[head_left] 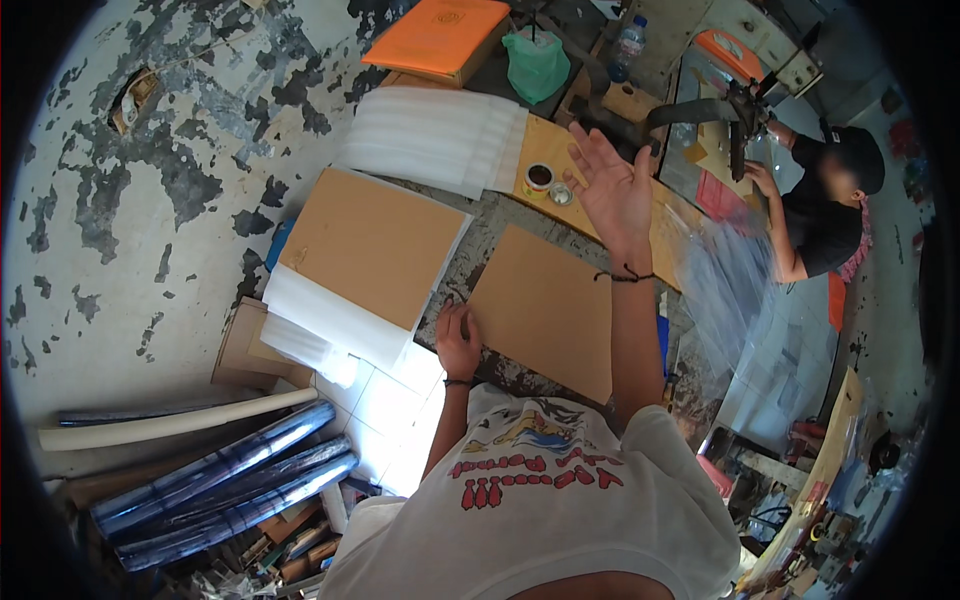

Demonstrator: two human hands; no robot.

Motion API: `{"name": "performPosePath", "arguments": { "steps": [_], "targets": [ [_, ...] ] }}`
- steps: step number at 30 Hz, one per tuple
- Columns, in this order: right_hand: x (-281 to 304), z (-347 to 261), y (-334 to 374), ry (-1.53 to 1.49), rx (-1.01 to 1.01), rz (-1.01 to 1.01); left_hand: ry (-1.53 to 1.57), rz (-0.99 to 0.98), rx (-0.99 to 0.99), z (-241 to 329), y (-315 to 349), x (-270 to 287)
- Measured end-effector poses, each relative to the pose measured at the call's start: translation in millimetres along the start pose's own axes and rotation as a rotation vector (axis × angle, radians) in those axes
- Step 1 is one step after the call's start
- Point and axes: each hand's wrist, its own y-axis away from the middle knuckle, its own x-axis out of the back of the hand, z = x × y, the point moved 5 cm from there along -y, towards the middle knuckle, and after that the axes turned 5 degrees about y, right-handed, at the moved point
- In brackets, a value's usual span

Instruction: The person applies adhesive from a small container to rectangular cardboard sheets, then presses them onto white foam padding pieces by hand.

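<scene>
A flat brown cardboard sheet lies on the dark, worn tabletop in front of me. My left hand rests by its left edge, fingers curled inward; whatever they may hold is hidden. Raised above the sheet's far right corner, my right hand is open, with the palm showing, fingers apart and nothing in it. To the left, another brown cardboard sheet lies on white foam sheets. Beyond the right hand, a small round tin with dark contents stands on a wooden board, beside a shiny metal lid.
More white foam sheets lie at the back, near an orange box and a green plastic bag. Clear plastic film covers the right side. A co-worker handles a machine there. Rolls lie on the lower left floor.
</scene>
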Motion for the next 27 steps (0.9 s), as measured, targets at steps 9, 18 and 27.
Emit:
{"name": "performPosePath", "arguments": {
  "steps": [9, 18, 27],
  "targets": [
    [-38, 25, 81, 0.096, -0.029, -0.198, 0.008, 0.013, -0.003, -6, 1, -2],
    [71, 146, 83, 1.162, 0.023, -0.165, 0.015, 0.010, -0.018, -1, 1, 0],
    [38, 183, 129, 2.330, 0.110, -0.368, 0.008, -0.019, -0.013, -6, 2, -3]
  ]
}}
